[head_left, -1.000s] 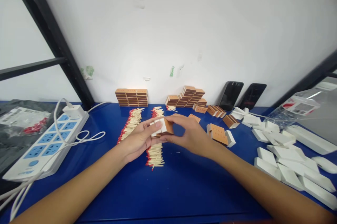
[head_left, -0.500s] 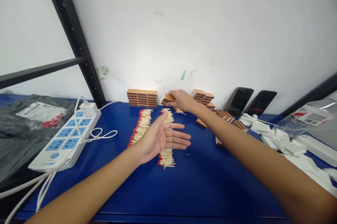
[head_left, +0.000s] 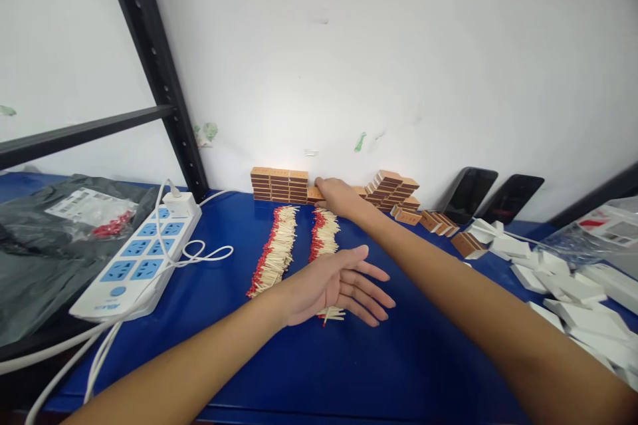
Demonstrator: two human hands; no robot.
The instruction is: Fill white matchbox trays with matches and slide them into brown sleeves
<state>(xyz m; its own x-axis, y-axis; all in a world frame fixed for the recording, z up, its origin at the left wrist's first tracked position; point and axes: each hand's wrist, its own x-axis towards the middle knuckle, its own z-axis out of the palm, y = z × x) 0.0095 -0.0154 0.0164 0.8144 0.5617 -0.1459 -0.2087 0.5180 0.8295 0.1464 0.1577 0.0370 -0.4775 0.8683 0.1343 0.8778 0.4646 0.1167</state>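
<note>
My right hand (head_left: 337, 197) reaches to the back of the blue table (head_left: 309, 365) and is closed on a brown matchbox (head_left: 315, 194), which rests right beside a neat stack of matchboxes (head_left: 280, 185) at the wall. My left hand (head_left: 339, 285) hovers open, fingers spread, palm turned to the right, over the near end of a row of red-tipped matches (head_left: 324, 239). A second row of matches (head_left: 276, 254) lies just left of it.
A stepped pile of matchboxes (head_left: 393, 189) and loose ones (head_left: 438, 222) sit right of my hand. White inner trays (head_left: 558, 285) spread at the right. Two black phones (head_left: 491, 195) lean on the wall. A white power strip (head_left: 144, 260) with cables lies at the left, near a grey bag (head_left: 44, 245).
My right hand carried the matchbox from both hands to the back, then lowered it beside the stack. My left hand let go and opened. The camera view shifted left.
</note>
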